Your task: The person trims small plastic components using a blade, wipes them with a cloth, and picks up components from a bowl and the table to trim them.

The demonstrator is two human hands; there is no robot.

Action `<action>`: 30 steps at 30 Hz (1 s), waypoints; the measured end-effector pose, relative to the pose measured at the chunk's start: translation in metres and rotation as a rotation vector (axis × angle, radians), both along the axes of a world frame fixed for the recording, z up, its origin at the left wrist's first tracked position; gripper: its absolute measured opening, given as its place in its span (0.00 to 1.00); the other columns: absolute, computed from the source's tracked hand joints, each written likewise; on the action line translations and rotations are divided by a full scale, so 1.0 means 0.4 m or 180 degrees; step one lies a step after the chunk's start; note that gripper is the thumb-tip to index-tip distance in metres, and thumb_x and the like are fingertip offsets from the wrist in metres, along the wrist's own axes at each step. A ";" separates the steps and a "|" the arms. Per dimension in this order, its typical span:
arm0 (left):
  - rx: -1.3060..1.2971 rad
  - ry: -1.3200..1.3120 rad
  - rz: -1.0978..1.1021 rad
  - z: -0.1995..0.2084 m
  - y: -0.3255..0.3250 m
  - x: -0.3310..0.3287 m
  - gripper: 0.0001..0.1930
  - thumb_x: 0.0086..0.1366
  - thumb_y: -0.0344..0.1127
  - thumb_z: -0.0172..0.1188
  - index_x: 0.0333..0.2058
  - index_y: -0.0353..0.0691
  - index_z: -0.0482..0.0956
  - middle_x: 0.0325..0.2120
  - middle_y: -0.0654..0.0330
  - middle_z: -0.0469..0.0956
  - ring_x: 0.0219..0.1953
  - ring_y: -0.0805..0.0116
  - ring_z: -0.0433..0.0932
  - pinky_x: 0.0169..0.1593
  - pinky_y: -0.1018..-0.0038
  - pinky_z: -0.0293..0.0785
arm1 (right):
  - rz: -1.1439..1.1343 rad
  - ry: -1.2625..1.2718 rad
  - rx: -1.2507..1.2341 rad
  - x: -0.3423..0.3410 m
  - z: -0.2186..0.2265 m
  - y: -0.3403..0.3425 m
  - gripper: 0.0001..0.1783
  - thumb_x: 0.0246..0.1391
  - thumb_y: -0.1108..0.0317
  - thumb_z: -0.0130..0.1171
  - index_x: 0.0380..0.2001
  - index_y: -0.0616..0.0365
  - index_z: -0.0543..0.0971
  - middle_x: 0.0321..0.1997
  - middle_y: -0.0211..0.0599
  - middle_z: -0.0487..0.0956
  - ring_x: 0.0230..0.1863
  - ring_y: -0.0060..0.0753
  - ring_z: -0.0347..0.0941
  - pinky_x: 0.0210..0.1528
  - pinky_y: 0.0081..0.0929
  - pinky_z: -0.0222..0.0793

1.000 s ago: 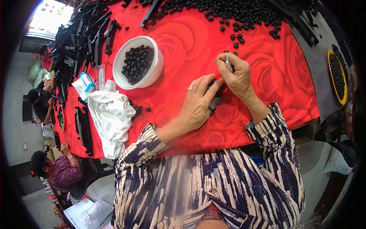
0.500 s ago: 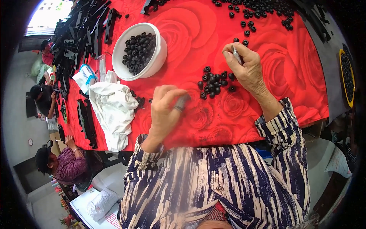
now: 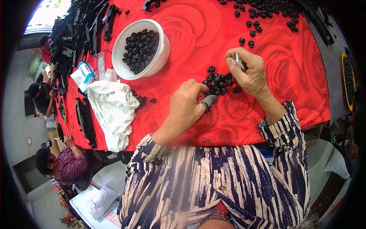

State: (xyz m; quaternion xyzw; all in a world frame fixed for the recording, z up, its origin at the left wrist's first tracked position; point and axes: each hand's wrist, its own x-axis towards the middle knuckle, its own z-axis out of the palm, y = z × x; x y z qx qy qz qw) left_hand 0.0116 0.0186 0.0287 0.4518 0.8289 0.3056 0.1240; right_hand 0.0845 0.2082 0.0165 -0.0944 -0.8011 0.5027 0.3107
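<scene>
My left hand [image 3: 186, 104] is at the near left edge of a small cluster of black round parts [image 3: 218, 82], each looking like a bead with a hole. Its thumb, in a grey finger cover [image 3: 209, 100], and its index finger come together around one part at the edge, mostly hidden by the fingers. My right hand [image 3: 249, 72], just right of the cluster, is closed around a small silver metal tool [image 3: 239, 62], whose far end is hidden in the palm. Left of the cluster stands a white bucket [image 3: 164, 57] partly filled with the same black parts.
A crumpled white cloth [image 3: 110, 110] and a blue-white packet [image 3: 84, 74] lie left. Long black plastic pieces [image 3: 72, 42] pile up at far left. More black parts [image 3: 267, 9] spread at the far edge. A yellow-rimmed tray [image 3: 350, 103] stands right. Another person [image 3: 70, 164] sits at left.
My left hand has moved right from beside the bucket to the cluster, its fingers closing at the edge. My right hand stays near the cluster with the metal tool. The view has shifted slightly.
</scene>
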 end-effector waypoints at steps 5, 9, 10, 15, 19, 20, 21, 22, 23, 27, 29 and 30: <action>0.0481 0.0365 -0.0190 -0.020 -0.014 0.006 0.10 0.51 0.29 0.62 0.33 0.35 0.74 0.25 0.56 0.73 0.28 0.62 0.74 0.30 0.69 0.70 | 0.0185 -0.0062 -0.0039 0.000 0.003 -0.006 0.06 0.43 0.76 0.56 0.28 0.62 0.74 0.21 0.38 0.74 0.21 0.28 0.72 0.24 0.23 0.65; 0.0600 -0.0971 0.0456 -0.010 -0.027 0.004 0.09 0.55 0.28 0.61 0.35 0.33 0.73 0.28 0.56 0.76 0.28 0.67 0.77 0.28 0.74 0.72 | 0.0410 0.0049 0.0071 0.000 -0.004 -0.015 0.08 0.41 0.77 0.56 0.30 0.61 0.74 0.23 0.39 0.74 0.24 0.34 0.73 0.26 0.25 0.66; 0.0976 -0.2355 0.0643 0.001 -0.026 -0.013 0.09 0.56 0.27 0.60 0.35 0.33 0.73 0.30 0.56 0.76 0.28 0.69 0.77 0.28 0.77 0.73 | 0.0405 0.0050 0.0079 0.003 0.002 -0.020 0.08 0.41 0.77 0.56 0.30 0.61 0.74 0.23 0.39 0.74 0.24 0.34 0.73 0.26 0.25 0.66; 0.1725 -0.5341 0.0232 -0.018 -0.025 -0.034 0.10 0.61 0.31 0.57 0.40 0.33 0.71 0.33 0.59 0.77 0.30 0.72 0.77 0.28 0.81 0.76 | 0.1431 0.0199 -0.0067 0.026 0.043 -0.064 0.15 0.38 0.79 0.55 0.35 0.61 0.76 0.22 0.36 0.70 0.20 0.29 0.67 0.23 0.24 0.62; 0.1810 -0.5858 -0.0200 -0.062 -0.024 -0.029 0.20 0.61 0.45 0.57 0.44 0.35 0.69 0.34 0.60 0.75 0.32 0.74 0.77 0.33 0.81 0.77 | 0.1877 0.0089 -0.0112 0.026 0.052 -0.075 0.21 0.33 0.79 0.55 0.38 0.62 0.76 0.25 0.38 0.70 0.22 0.31 0.69 0.24 0.25 0.63; 0.1825 -0.5847 -0.0199 -0.066 -0.025 -0.025 0.20 0.61 0.45 0.57 0.44 0.35 0.69 0.34 0.60 0.75 0.32 0.74 0.77 0.33 0.81 0.77 | 0.1986 0.0117 -0.0108 0.023 0.054 -0.075 0.21 0.32 0.80 0.55 0.38 0.64 0.76 0.25 0.37 0.69 0.22 0.30 0.68 0.24 0.24 0.62; 0.1843 -0.5818 -0.0076 -0.066 -0.025 -0.020 0.21 0.61 0.46 0.57 0.44 0.35 0.69 0.34 0.60 0.75 0.32 0.74 0.77 0.34 0.81 0.77 | 0.1995 0.0172 -0.0118 0.020 0.041 -0.080 0.21 0.32 0.80 0.56 0.38 0.64 0.76 0.25 0.36 0.69 0.22 0.30 0.67 0.24 0.24 0.62; 0.1871 -0.5790 0.0053 -0.067 -0.024 -0.016 0.22 0.60 0.48 0.56 0.44 0.34 0.69 0.35 0.59 0.75 0.32 0.74 0.77 0.35 0.81 0.77 | 0.2018 0.0171 -0.0111 0.019 0.041 -0.080 0.21 0.32 0.80 0.56 0.38 0.64 0.76 0.25 0.36 0.69 0.22 0.30 0.67 0.24 0.24 0.62; 0.1896 -0.5783 0.0063 -0.064 -0.024 -0.014 0.22 0.60 0.48 0.56 0.44 0.34 0.69 0.35 0.59 0.75 0.32 0.74 0.77 0.35 0.81 0.77 | 0.2050 0.0003 -0.0183 0.022 0.043 -0.080 0.21 0.33 0.80 0.58 0.38 0.64 0.76 0.24 0.36 0.69 0.22 0.30 0.67 0.24 0.25 0.62; 0.1560 -0.5848 0.0117 -0.051 -0.032 -0.024 0.18 0.60 0.43 0.58 0.41 0.34 0.71 0.31 0.59 0.76 0.29 0.74 0.77 0.33 0.82 0.76 | 0.2071 -0.0155 -0.0183 0.030 0.035 -0.078 0.20 0.34 0.80 0.58 0.38 0.61 0.77 0.24 0.37 0.71 0.23 0.32 0.70 0.23 0.26 0.63; 0.1350 -0.5912 0.0062 -0.049 -0.040 -0.029 0.17 0.59 0.40 0.60 0.40 0.33 0.72 0.29 0.59 0.77 0.28 0.74 0.77 0.33 0.82 0.75 | 0.1965 -0.0096 0.0005 0.035 0.036 -0.077 0.21 0.33 0.80 0.60 0.38 0.61 0.77 0.24 0.36 0.70 0.23 0.32 0.69 0.23 0.26 0.63; 0.1286 -0.5954 0.0042 -0.050 -0.043 -0.028 0.14 0.59 0.38 0.60 0.39 0.33 0.74 0.28 0.58 0.77 0.28 0.74 0.77 0.32 0.82 0.75 | 0.1842 -0.0028 0.0192 0.036 0.035 -0.077 0.22 0.32 0.80 0.61 0.39 0.62 0.77 0.23 0.36 0.70 0.22 0.32 0.69 0.23 0.26 0.63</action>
